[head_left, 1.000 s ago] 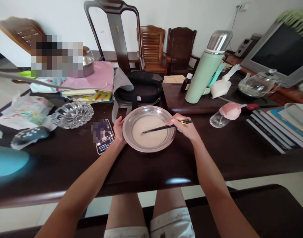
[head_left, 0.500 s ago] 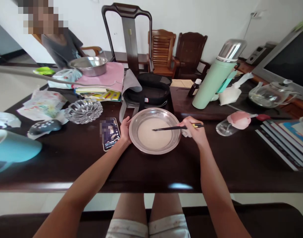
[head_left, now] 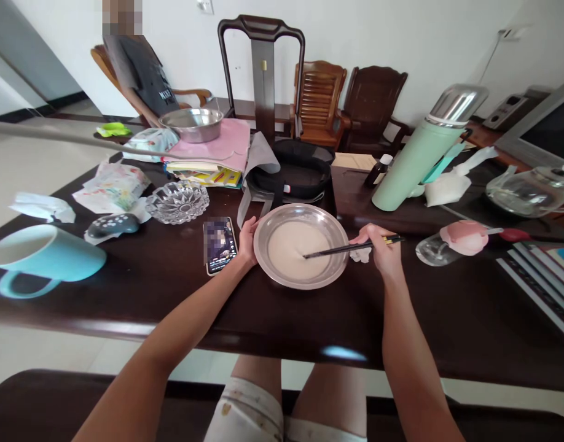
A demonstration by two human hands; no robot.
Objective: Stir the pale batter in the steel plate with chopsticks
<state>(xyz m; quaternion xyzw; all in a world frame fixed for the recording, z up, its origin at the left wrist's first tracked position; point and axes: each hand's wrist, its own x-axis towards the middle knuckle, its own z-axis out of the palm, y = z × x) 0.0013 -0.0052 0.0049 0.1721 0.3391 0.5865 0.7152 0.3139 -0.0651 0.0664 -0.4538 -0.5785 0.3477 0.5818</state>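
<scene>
A round metal bowl sits on the dark table in front of me, with a pale, milky liquid in it. My left hand grips the bowl's left rim, fingers behind it. In my right hand is a pair of black chopsticks, held at a low slant over the right rim. Their tips dip into the liquid near the middle. A crumpled white tissue lies between the bowl and my right hand. Left of my left hand lies a phone with its screen lit.
A blue mug, a glass dish and a black bag stand left and behind. To the right are a green thermos, a pink-lidded jar and stacked books. A person sits at the back left.
The view has swung left, so everything appears further right. The chopstick tips have moved slightly within the liquid, toward the near side. My left hand stays on the rim.
</scene>
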